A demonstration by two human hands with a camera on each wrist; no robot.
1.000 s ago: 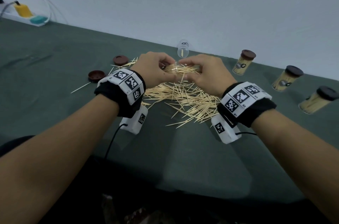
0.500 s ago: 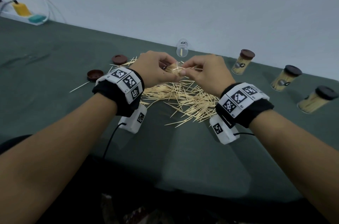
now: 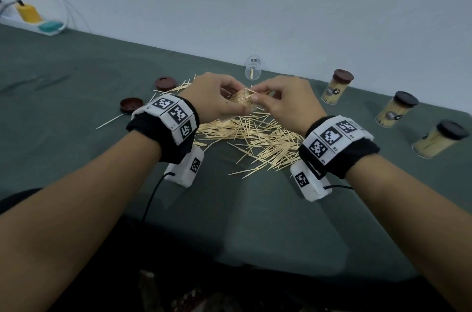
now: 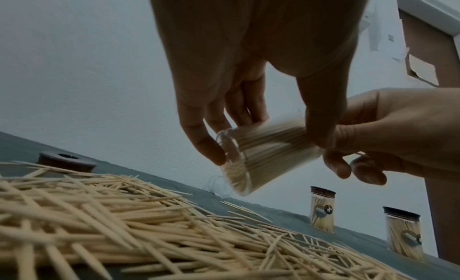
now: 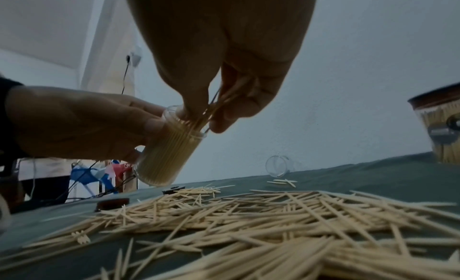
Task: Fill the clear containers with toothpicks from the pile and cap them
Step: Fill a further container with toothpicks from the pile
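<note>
Both forearms reached forward, converging toward 12 o'clock. Left hand [image 3: 213,98] curled, thumb and fingers wrapped in a grip. Right hand [image 3: 283,99] at its 3 o'clock, fingertips [image 5: 219,124] pinched together.

Plain pale wall [image 3: 255,0]; dark green cloth-covered table [image 3: 63,76]; brown door [image 4: 433,54]; dim light.

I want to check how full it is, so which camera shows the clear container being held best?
The right wrist view: the clear plastic container packed with toothpicks shows mouth to base, the right hand feeding toothpicks in. The left wrist view shows its base and side, mouth hidden by fingers. The head view shows only a sliver between both hands.
</note>
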